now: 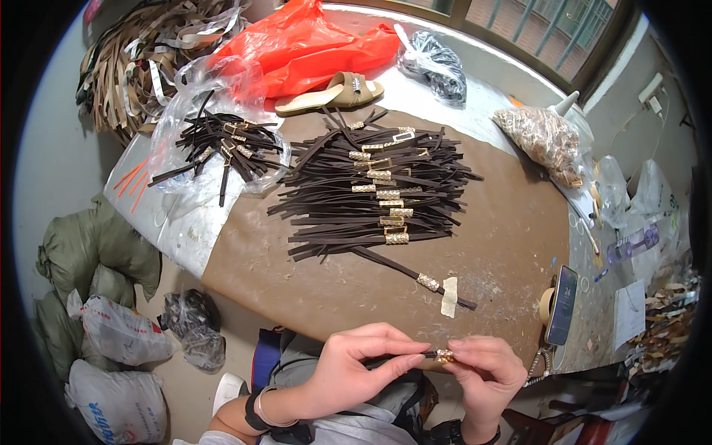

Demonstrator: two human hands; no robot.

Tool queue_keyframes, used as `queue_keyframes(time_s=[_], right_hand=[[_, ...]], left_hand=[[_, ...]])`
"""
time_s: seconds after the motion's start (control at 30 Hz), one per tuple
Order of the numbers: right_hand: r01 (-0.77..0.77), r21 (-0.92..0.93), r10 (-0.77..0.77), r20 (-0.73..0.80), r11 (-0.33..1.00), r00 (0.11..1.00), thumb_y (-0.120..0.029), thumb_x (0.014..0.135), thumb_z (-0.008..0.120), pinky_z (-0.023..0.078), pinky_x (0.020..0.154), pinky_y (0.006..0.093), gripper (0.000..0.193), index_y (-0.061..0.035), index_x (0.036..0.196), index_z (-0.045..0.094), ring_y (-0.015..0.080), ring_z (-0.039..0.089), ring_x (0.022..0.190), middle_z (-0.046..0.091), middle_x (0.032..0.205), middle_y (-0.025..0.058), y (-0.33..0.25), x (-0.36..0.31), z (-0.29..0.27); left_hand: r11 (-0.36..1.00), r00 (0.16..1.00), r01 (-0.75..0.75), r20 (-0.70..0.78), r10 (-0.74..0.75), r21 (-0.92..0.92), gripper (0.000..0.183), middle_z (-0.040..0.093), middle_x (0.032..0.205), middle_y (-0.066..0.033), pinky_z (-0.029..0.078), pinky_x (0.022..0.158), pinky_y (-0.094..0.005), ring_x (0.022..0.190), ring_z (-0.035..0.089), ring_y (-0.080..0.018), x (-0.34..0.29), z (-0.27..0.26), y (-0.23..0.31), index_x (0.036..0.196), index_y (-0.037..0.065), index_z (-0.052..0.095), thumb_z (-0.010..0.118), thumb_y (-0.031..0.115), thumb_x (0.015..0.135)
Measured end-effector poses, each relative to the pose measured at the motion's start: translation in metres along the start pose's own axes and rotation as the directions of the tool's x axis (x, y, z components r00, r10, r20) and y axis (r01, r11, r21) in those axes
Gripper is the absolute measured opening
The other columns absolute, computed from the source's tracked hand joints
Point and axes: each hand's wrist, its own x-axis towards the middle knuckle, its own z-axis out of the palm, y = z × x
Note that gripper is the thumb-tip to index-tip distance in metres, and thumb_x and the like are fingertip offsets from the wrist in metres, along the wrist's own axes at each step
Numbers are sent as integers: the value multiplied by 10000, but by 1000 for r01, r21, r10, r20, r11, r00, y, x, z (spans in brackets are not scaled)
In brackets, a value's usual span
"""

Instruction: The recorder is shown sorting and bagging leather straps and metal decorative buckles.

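Observation:
Close to my body at the table's front edge, my left hand [371, 363] pinches a dark brown strap [430, 355] between thumb and forefinger. My right hand [486, 369] grips the small gold ornament [444, 356] on that strap, its fingertips covering part of it. Just beyond my hands, a single strap with a gold sleeve [428, 282] lies slantwise, its end beside a piece of beige tape [449, 297]. Farther back, a wide pile of dark straps [334, 196] carries gold sleeves and buckles in a column down its middle.
A brown sheet [512, 215] covers the table. Around it lie more straps in a plastic bag [222, 148], a tan slipper [334, 94], a red bag [297, 52], a bag of gold parts [545, 137], a phone [562, 305] against a tape roll, and floor sacks [122, 330].

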Motion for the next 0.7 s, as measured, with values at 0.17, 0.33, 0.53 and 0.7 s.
queue_keyframes(time_s=[0.17, 0.33, 0.53, 0.7], right_hand=[[240, -228, -236, 44, 944, 971, 59, 632, 760, 541, 686, 303, 188, -26, 787, 697, 220, 663, 777, 687, 826, 112, -5, 2, 5], [330, -184, -306, 147, 926, 941, 70, 630, 723, 540, 660, 304, 181, -31, 780, 709, 233, 669, 754, 687, 820, 104, -7, 10, 2], [416, -141, -355, 326, 898, 876, 59, 644, 688, 533, 642, 296, 194, -41, 808, 721, 230, 668, 722, 690, 806, 85, -14, 21, -6], [474, -237, -386, 336, 848, 859, 56, 646, 681, 531, 628, 291, 202, -41, 819, 719, 227, 666, 706, 692, 813, 83, -22, 23, -3]], left_hand=[[994, 998, -63, -11, 64, 88, 175, 666, 845, -89, 486, 622, -237, 727, 627, -140, -2, -3, 13, 966, 2, 710, 701, -17, 793], [983, 994, -90, 68, 80, 160, 136, 660, 832, -101, 491, 612, -265, 709, 635, -184, -2, -10, 20, 914, -3, 705, 691, -26, 781], [953, 988, -143, 102, 119, 267, 69, 618, 791, -93, 491, 613, -307, 683, 610, -237, 4, -10, 29, 867, -4, 663, 664, 20, 802], [950, 992, -101, 100, 75, 294, 76, 644, 786, -99, 483, 591, -277, 675, 623, -207, 2, -11, 31, 861, -13, 686, 681, -12, 786]])
